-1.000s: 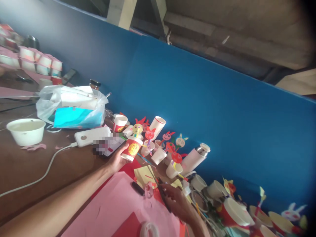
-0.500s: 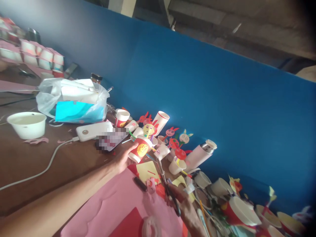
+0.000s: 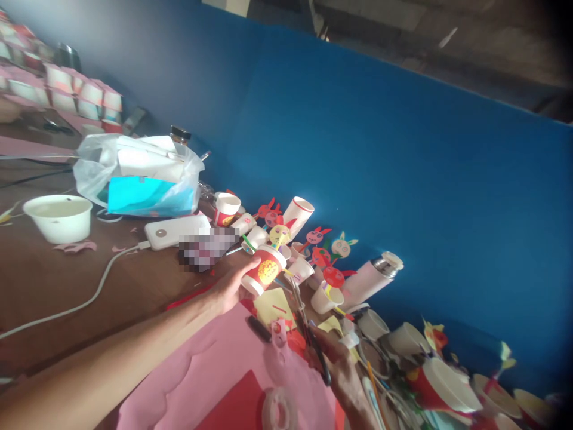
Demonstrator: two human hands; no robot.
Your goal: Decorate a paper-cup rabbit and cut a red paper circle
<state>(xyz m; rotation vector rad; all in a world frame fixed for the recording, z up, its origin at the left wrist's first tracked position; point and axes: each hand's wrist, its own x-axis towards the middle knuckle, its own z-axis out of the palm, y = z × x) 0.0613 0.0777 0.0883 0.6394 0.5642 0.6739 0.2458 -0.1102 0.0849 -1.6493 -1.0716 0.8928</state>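
While left hand (image 3: 230,286) snug around tapered paper cup (image 3: 265,272), right hand (image 3: 336,363) tight around scissors (image 3: 301,304).

The left hand (image 3: 230,289) draws the red paper cup (image 3: 265,272) away from the phone (image 3: 206,251) toward the pink paper (image 3: 210,370), tipping it further onto its side. The right hand (image 3: 340,370), earlier resting fingers-down, now grips scissors (image 3: 308,329), their blades raised close under the cup.

The left hand (image 3: 230,288) holds a red paper cup (image 3: 266,270) tipped on its side. The right hand (image 3: 333,364) grips scissors (image 3: 308,334) over pink paper (image 3: 210,370) on the desk (image 3: 54,280).
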